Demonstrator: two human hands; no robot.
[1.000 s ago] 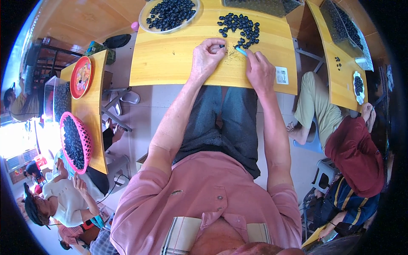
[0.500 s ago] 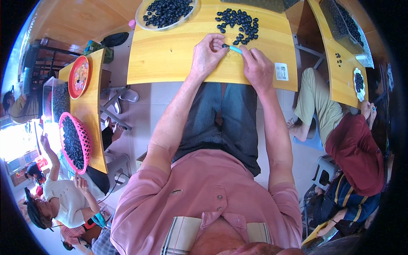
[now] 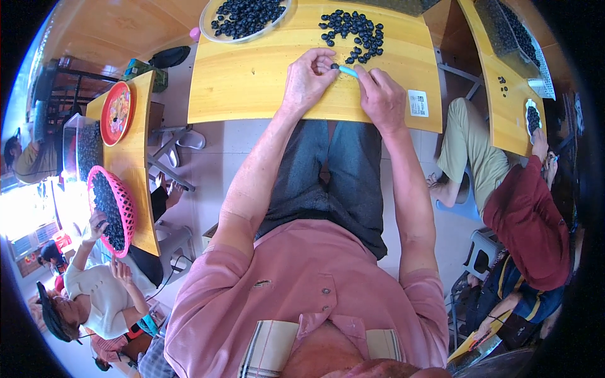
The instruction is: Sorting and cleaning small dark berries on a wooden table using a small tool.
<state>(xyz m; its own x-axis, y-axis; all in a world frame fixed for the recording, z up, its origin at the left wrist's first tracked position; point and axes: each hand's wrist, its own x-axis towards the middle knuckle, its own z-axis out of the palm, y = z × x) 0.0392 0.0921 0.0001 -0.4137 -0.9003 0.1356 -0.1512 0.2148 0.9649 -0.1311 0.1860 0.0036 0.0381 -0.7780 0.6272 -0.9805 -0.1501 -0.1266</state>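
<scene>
Over the yellow wooden table [image 3: 252,88], my left hand [image 3: 307,82] is closed in a pinch on a small dark round berry [image 3: 334,66] that looks like a blueberry. My right hand [image 3: 383,97] grips a slim tool with a light-blue handle [image 3: 348,71]. The tool's far end meets the berry at my left fingertips; its tip is too small to make out. Just beyond my hands lies a loose cluster of similar dark berries [image 3: 353,28]. A clear round bowl [image 3: 242,41] of these berries stands at the far left of the table.
A white label [image 3: 418,104] is stuck near the table's right front corner. On the left table are a pink basket [image 3: 129,211] of dark berries and a red tray [image 3: 106,129]. People sit at both sides; a white dish [image 3: 531,108] of berries lies at right.
My hands stay almost in place, with the berry and tool still together. The left co-worker's raised hand has come down to the pink basket; the right co-worker's hand has reached the white dish.
</scene>
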